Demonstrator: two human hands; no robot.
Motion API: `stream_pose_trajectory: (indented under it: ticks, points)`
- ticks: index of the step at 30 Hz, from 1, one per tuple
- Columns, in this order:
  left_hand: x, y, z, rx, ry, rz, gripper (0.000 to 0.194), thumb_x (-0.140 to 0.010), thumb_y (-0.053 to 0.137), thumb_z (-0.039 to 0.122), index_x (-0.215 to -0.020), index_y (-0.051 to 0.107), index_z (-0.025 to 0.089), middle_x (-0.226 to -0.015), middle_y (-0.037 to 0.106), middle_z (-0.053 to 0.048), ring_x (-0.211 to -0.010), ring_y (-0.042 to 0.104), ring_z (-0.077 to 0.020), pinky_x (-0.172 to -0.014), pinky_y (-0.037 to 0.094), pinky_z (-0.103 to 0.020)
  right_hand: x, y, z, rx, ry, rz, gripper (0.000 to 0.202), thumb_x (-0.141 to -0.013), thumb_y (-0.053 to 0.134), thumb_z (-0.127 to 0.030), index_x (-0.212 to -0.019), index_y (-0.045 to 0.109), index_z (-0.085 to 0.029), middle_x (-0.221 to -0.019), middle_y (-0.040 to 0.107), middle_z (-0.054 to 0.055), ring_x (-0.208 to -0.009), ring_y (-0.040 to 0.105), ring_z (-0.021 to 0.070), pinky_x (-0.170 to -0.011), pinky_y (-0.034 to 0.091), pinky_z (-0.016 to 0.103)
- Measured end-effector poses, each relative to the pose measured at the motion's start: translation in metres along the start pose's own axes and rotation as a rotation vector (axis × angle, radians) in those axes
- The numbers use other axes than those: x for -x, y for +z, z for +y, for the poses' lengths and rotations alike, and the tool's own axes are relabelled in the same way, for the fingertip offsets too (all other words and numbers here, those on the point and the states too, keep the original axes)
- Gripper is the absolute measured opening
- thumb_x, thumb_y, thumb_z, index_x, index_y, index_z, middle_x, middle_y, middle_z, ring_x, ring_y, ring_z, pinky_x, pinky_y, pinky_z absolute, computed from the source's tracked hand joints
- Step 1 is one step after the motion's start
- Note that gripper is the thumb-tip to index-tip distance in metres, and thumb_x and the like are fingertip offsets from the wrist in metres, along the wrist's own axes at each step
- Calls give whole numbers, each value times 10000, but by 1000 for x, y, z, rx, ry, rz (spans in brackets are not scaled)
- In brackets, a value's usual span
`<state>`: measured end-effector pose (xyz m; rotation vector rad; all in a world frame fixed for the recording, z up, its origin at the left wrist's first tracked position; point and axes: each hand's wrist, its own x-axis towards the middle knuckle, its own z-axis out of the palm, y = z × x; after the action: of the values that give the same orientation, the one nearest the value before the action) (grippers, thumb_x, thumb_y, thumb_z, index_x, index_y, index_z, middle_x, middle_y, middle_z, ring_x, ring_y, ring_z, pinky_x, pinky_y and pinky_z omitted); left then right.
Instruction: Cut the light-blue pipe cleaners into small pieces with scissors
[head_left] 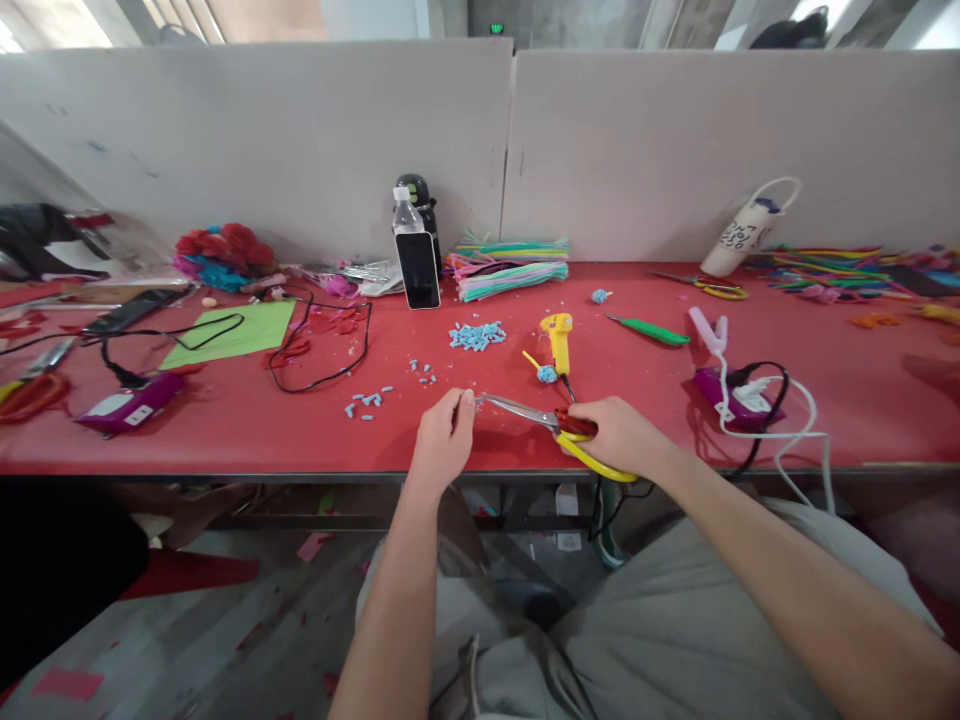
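My right hand (619,435) is wrapped round the red and yellow handles of a pair of scissors (521,409), whose blades point left. At the blade tips my left hand (444,435) is closed in a pinch; whatever it may hold is too small to make out. Beyond the hands lies a pile of short light-blue pieces (478,336), with several more loose pieces (367,400) to the left. A yellow glue gun (559,340) rests past the scissors, and a blue bobbly ball on a yellow stem (546,373) lies beside it.
A phone (418,270) leans on a clear bottle (405,212) at the back. Bundled pipe cleaners (514,272) lie right of it. Also on the red table (480,450) are a green-handled tool (654,332), other scissors (720,289), purple power strips (739,400) with cables, and a white tumbler (742,238).
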<state>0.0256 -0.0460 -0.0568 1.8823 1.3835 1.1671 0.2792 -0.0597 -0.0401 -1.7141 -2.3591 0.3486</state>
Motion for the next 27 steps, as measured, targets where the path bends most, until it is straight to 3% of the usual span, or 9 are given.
stream_pose_trajectory:
  ticks: [27]
  points:
    - [0,1,-1,-20,-7,11,350,-956,336,388,-683,419,186,-603,434,31,-570,427,-98,-584,322,-228,1,-1,-1,13,21,-17,253,-783,547,-440,-704,621,-211,-630,627,31,-542,505,135,-530,258,247]
